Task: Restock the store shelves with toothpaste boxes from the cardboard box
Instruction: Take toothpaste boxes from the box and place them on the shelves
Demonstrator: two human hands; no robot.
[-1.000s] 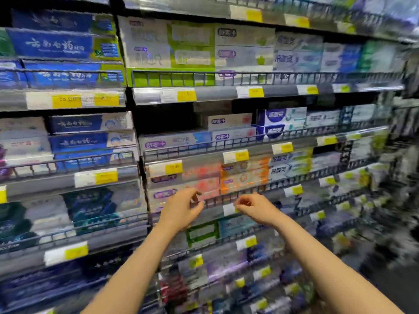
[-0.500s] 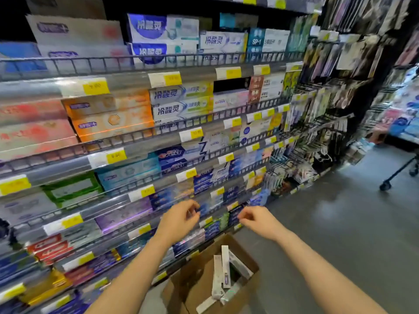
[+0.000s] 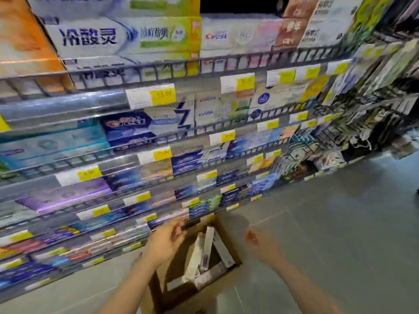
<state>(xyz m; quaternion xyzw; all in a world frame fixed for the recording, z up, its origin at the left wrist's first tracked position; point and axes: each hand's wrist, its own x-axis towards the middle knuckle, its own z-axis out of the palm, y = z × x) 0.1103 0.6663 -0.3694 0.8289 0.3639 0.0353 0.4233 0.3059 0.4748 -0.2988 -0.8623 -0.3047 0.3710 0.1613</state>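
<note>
Head view looks down on the toothpaste boxes (image 3: 205, 252), which lie jumbled inside the open cardboard box (image 3: 229, 241) on the floor at the foot of the shelves (image 3: 136, 71), near me and low in the scene. They are long, thin cartons, and I judge them light and stiff but easy to dent, with smooth printed faces that may slip, so I would pinch one across its narrow sides near the middle instead of by a flap end. Several lean upright against each other and one or two lie flat beneath, so lifting one may tip its neighbours. My left hand (image 3: 166, 240) hovers over the left rim of the carton, fingers loosely curled and holding nothing. My right hand (image 3: 260, 244) hangs to the right of the carton over bare floor tiles (image 3: 328, 223), also empty, though blur hides how wide its fingers are spread. Beyond, the wire-fronted shelves are packed with stock behind yellow price tags (image 3: 163, 95), and the lowest rails stand just behind the carton, crowding any lift toward the far side. Hanging goods (image 3: 385, 75) fill the far right.
</note>
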